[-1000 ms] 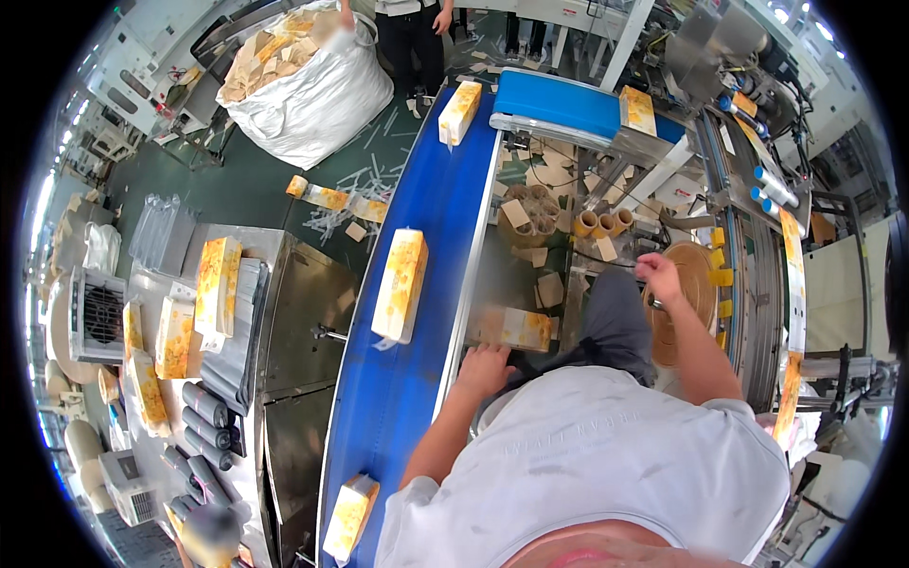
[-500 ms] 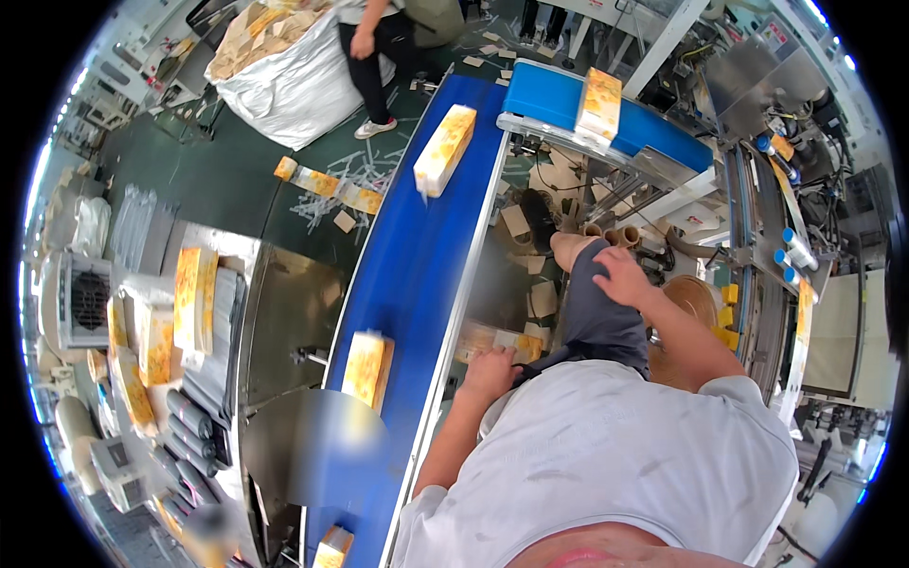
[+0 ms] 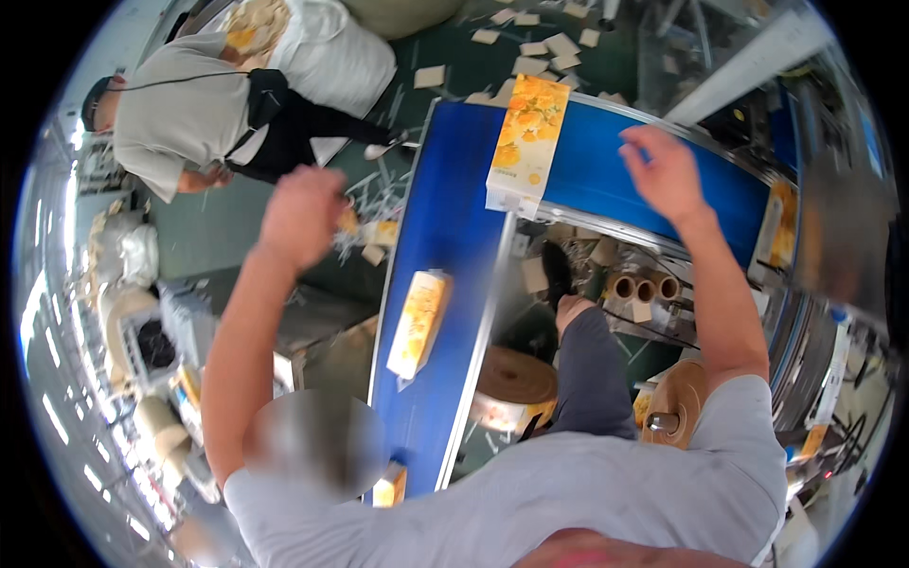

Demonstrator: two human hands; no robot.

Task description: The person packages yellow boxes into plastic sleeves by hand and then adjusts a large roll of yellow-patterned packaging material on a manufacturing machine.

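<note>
My right hand (image 3: 663, 172) is raised over the short blue conveyor (image 3: 601, 156), thumb and fingers apart, holding nothing. A white and yellow flower-printed package (image 3: 530, 142) lies to its left, where the short conveyor meets the long dark-blue conveyor (image 3: 445, 180). My left hand (image 3: 301, 218) is lifted left of the long belt, touching nothing I can see; motion smears its fingers. Nearer me on that belt lie a second printed package (image 3: 418, 324) and a third (image 3: 389, 485), partly hidden. At the short conveyor's right end stands another yellow package (image 3: 781, 225).
A person (image 3: 204, 118) in a light shirt stands at the upper left by a large white sack (image 3: 331, 57). Cardboard pieces (image 3: 549, 52) litter the green floor. Brown rolls (image 3: 516, 379) sit below the conveyors near my leg. A metal post (image 3: 748, 66) rises at upper right.
Both my hands have risen from near my lap and leg and spread apart over the conveyor area. My view has shifted. The other person now shows more fully, at the left.
</note>
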